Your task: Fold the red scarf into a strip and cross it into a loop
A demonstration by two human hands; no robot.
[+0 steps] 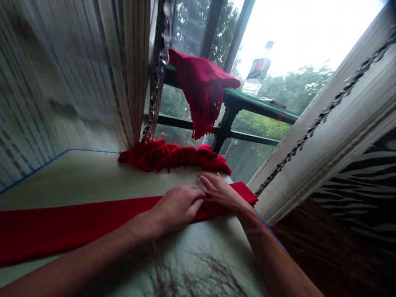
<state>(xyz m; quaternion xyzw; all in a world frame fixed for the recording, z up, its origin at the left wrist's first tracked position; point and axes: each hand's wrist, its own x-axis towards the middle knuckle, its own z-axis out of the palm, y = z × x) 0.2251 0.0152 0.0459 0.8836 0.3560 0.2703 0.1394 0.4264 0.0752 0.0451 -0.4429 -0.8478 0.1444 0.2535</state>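
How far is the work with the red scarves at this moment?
Looks done: the first scarf lies flat and long across the table. In hand: the left hand and the right hand press on its end near the table's edge. Left: a second scarf lies crumpled at the back of the table, and a third scarf hangs over the green rail by the window.

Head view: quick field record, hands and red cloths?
left hand: palm down on long flat red cloth strip
right hand: flat on strip's end, beside left hand
surface: pale tabletop with blue edge
far edge: bunched red scarf
window: draped red fringed scarf over green rail
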